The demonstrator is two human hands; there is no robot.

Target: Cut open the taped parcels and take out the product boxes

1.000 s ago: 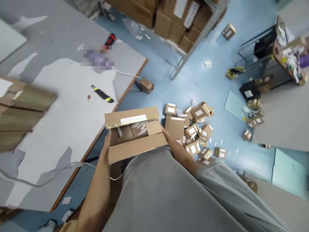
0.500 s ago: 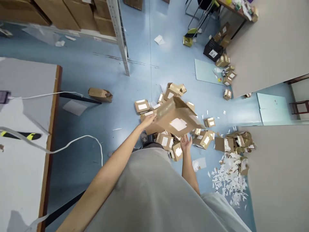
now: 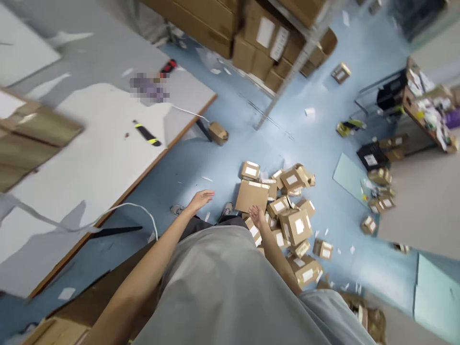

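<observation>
My left hand (image 3: 201, 199) hangs over the blue floor with its fingers stretched out and nothing in it. My right hand (image 3: 257, 216), fingers apart, also holds nothing; it appears in front of a flat brown cardboard box (image 3: 252, 195), and I cannot tell whether it touches it. Beside it, a larger carton (image 3: 295, 226) with a white label lies on a heap of small labelled boxes. Another labelled box (image 3: 250, 170) is at the heap's far left. My shoe (image 3: 227, 209) shows near the heap.
On the left stands a white table (image 3: 118, 158) with a black-and-yellow cutter (image 3: 146, 133) and a white cable (image 3: 138, 205). Shelving with cartons (image 3: 266, 36) is at the back. To the right are a black box (image 3: 372, 155) and a pale green sheet (image 3: 352, 177) against a partition.
The carton that was in my hands has left them and now lies on the heap. My hands are apart and lower. The view has turned left, showing more table.
</observation>
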